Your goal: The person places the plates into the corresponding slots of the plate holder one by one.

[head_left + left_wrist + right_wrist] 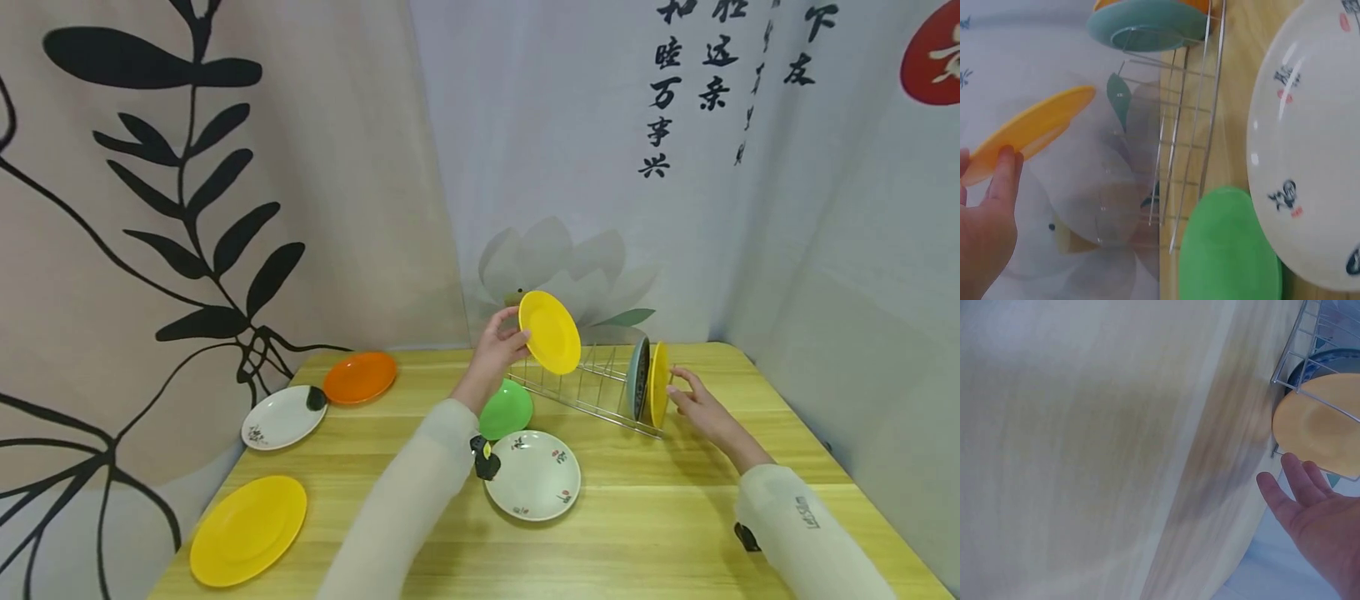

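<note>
My left hand [495,354] pinches a small yellow plate [551,332] by its edge, raised above the left end of a wire dish rack [592,407]. In the left wrist view the thumb is mostly out of sight and the fingers lie against the plate's underside. At the rack's right end a second yellow plate [658,385] stands on edge beside a blue-grey plate [636,379] with a dark patterned face. My right hand [701,408] is just right of that standing yellow plate. In the right wrist view its fingers [1300,481] are spread and hold nothing.
A green plate [506,410] and a white flowered plate [536,487] lie in front of the rack. On the left side of the wooden table [637,533] are an orange plate [360,377], a white plate [279,421] and a larger yellow plate [247,533]. Printed curtains hang behind.
</note>
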`<state>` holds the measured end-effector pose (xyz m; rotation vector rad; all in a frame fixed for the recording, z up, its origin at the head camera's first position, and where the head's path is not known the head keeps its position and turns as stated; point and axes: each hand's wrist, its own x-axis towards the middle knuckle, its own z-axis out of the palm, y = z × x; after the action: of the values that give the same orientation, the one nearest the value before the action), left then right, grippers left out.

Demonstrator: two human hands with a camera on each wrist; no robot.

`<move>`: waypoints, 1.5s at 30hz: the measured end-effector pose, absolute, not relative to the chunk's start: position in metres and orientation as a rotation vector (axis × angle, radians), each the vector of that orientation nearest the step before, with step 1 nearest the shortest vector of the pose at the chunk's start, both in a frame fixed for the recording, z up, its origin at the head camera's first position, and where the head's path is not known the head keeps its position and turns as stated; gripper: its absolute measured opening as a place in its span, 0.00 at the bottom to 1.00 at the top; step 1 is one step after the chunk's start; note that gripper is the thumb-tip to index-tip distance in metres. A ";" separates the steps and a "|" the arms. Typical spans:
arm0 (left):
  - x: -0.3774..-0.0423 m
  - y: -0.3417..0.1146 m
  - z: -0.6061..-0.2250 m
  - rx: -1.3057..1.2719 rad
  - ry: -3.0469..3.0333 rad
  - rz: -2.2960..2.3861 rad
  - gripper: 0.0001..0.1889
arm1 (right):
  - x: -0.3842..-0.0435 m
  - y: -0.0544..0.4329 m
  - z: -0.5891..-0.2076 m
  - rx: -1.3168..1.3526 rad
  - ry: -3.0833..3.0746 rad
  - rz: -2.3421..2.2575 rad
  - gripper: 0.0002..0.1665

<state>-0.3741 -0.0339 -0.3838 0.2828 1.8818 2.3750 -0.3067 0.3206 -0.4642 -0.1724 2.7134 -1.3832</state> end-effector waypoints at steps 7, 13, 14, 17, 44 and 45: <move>-0.375 -0.015 -0.376 0.339 1.872 2.364 0.27 | -0.310 0.321 -0.462 -0.182 2.743 -1.379 0.38; -0.374 0.001 -0.376 0.318 1.872 2.368 0.26 | -0.311 0.320 -0.464 -0.173 2.730 -1.390 0.37; -0.373 0.004 -0.377 0.316 1.871 2.371 0.26 | -0.310 0.320 -0.464 -0.172 2.728 -1.391 0.37; -0.372 0.013 -0.378 0.329 1.871 2.375 0.26 | -0.309 0.321 -0.465 -0.169 2.730 -1.392 0.37; -0.373 0.065 -0.399 0.406 1.984 2.297 0.24 | -0.307 0.320 -0.465 -0.171 2.739 -1.372 0.41; -0.373 0.067 -0.401 0.396 1.989 2.294 0.24 | -0.307 0.320 -0.465 -0.167 2.741 -1.368 0.41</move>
<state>-0.3729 0.0672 -0.4006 0.3962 1.9887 2.2944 -0.3071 0.3200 -0.4649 -0.1671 2.7410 -1.3680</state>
